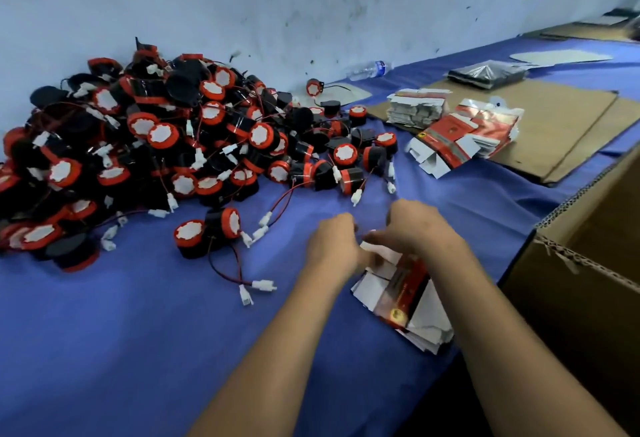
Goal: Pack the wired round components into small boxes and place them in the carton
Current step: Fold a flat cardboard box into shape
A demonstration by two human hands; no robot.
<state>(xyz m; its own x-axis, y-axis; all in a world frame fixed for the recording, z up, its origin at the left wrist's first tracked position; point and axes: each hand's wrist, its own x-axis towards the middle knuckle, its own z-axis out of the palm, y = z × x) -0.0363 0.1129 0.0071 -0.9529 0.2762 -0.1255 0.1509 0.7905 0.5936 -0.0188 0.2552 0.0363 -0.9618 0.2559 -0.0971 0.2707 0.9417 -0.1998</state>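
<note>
We are at the box-forming step: our left hand (332,246) and right hand (415,228) meet over a stack of flat boxes (405,301) lying near the table's front edge, on the blue cloth (173,332). Both hands have fingers curled at the top of the stack, where white flaps show, and seem to be pinching the top box to peel it off or open it; the blur there keeps us from saying just which flap each finger holds. No component is in either hand.

The components lie in a big pile (138,142) to the left, against the wall, black and red with white labels, their wires and white plugs tangled. Two strays (207,232) sit nearest, just left of our left hand, wires trailing toward us. More flat boxes (464,142) rest on the cardboard sheet (554,125) farther right, with a bundled stack (417,107) beside them. The carton (588,263) stands open at the right, just beside the table; its inside is not visible from here.

Next, we judge, the box must be squared up and one end closed, then a stray taken, its wire coiled so the plug does not snag, and the piece slid in. The tangle in the pile may drag neighbours along, so the loose ones are the better pick
</note>
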